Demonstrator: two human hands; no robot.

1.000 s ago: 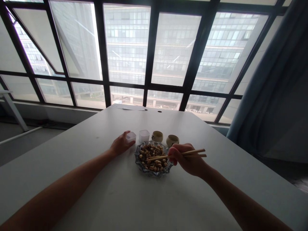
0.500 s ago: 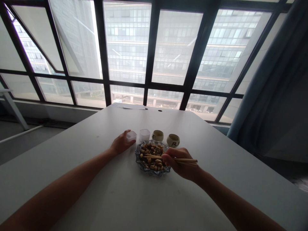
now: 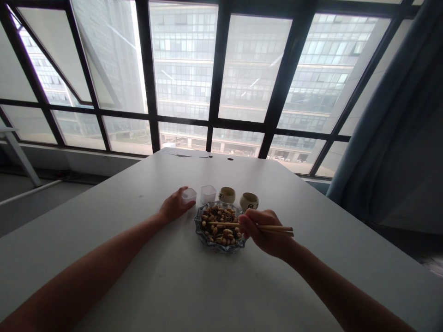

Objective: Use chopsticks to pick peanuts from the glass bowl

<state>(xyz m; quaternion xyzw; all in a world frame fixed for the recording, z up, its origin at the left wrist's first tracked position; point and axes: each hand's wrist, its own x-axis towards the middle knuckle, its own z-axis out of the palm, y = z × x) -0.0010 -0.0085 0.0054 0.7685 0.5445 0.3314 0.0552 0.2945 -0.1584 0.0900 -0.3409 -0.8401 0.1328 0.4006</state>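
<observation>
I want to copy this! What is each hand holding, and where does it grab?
The right hand holds chopsticks near their back end, tips over the nut bowl. The left hand grips the side of a small clear cup.

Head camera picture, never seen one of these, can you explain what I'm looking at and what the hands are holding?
The camera sits on a person's head, looking forward and down, so both bare arms reach in from below. The left hand grips a small clear plastic cup on the white table. The right hand holds wooden chopsticks, tips over a glass dish of nuts. Behind stand another clear cup and two ceramic cups. Windows fill the background.
</observation>
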